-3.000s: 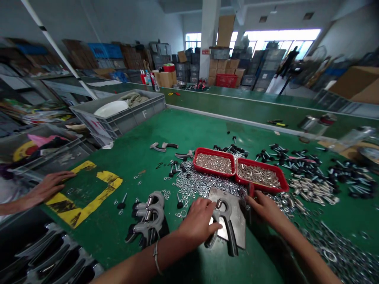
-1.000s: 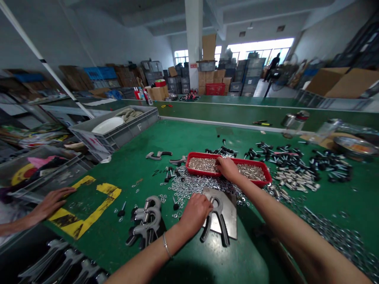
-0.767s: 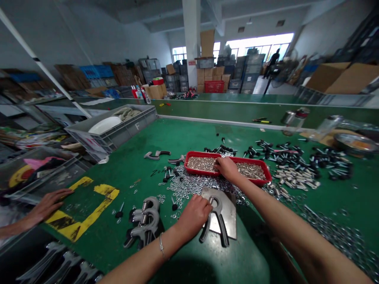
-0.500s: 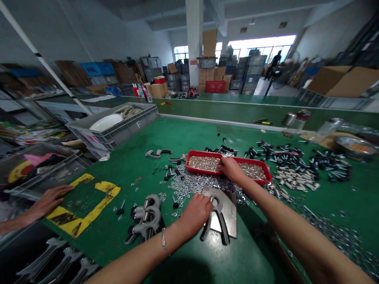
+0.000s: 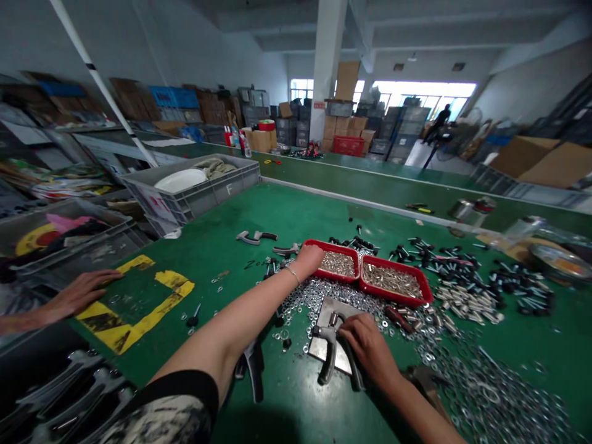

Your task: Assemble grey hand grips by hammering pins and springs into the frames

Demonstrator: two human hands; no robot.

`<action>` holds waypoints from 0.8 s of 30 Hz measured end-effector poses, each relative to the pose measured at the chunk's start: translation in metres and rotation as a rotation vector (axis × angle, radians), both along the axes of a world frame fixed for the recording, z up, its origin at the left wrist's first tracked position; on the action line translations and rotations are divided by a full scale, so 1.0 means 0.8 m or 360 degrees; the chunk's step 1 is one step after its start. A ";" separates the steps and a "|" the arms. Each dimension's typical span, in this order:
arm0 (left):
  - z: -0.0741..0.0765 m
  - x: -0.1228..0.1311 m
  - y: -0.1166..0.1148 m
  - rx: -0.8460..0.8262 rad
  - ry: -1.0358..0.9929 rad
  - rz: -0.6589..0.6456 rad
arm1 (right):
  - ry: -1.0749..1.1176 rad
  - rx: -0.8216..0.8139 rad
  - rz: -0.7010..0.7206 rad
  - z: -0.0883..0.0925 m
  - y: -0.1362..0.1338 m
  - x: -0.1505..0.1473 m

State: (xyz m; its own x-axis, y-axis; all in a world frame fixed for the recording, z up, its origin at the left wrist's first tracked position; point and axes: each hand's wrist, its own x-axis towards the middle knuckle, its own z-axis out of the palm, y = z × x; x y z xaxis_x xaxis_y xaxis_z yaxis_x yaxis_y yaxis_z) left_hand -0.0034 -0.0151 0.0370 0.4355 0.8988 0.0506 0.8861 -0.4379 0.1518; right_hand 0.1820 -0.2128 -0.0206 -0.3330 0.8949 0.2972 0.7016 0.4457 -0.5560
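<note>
Clamp (image 5: 329, 336): one, grey with dark handle sleeves, lying on a metal plate (image 5: 342, 359) on the green table (image 5: 296, 206).

Position to grip: right hand (image 5: 369, 344) at the clamp's right side, fingers bent closed over it near the top of the right handle; that handle emerges below the fingers, the left handle stands free. Left hand (image 5: 311, 258): well apart from the clamp, beyond it, dipped into the left end of the left red tray (image 5: 340, 275) of small metal pieces; fingertips hidden, so how far they are parted and whether they pinch a piece cannot be told.

Writing: white letter "F" on the grey bin (image 5: 208, 197); dark handwriting on the table, opening like "Zo", the remainder unclear; red sign (image 5: 319, 105) on the pillar, too small to read.

Direction: clamp head points away from the person, handles spread and pointing toward the person; long axis runs roughly from far to near.

Surroundings: right red tray (image 5: 393, 296), filled with small metal pins; loose nuts (image 5: 314, 295) before the trays; black-headed bolts (image 5: 456, 262) and pale metal sleeves (image 5: 469, 301) to the right; loose rings (image 5: 499, 385) nearer; co-worker's hand (image 5: 86, 291) beside yellow tape (image 5: 152, 317), far left.
</note>
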 end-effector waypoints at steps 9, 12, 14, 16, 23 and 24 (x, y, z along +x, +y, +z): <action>-0.023 0.012 0.016 -0.0079 0.0131 0.0123 | -0.0178 0.0090 0.0064 -0.019 0.000 -0.001; -0.021 0.013 0.012 -0.0040 0.0052 0.0123 | -0.0258 0.0077 0.0115 -0.020 -0.003 -0.003; -0.020 0.011 0.007 0.0000 -0.0040 0.0120 | -0.0286 0.0061 0.0156 -0.016 -0.001 -0.005; -0.017 0.006 0.001 0.0038 -0.0153 0.0129 | -0.0284 0.0036 0.0197 -0.006 0.003 -0.004; 0.010 -0.035 -0.027 -0.0009 -0.0666 0.0113 | -0.0095 -0.0164 -0.0481 0.018 -0.072 0.100; 0.014 -0.037 -0.038 -0.0025 -0.0716 0.0085 | -0.0144 -0.0244 -0.0612 0.011 -0.094 0.126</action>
State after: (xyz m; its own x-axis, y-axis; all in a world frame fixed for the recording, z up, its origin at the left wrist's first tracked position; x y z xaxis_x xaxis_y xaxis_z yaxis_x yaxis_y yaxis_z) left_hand -0.0331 -0.0451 0.0485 0.3262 0.9217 0.2100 0.7519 -0.3877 0.5333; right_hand 0.2827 -0.2881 -0.0119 0.0154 0.9906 0.1362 0.8496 0.0588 -0.5242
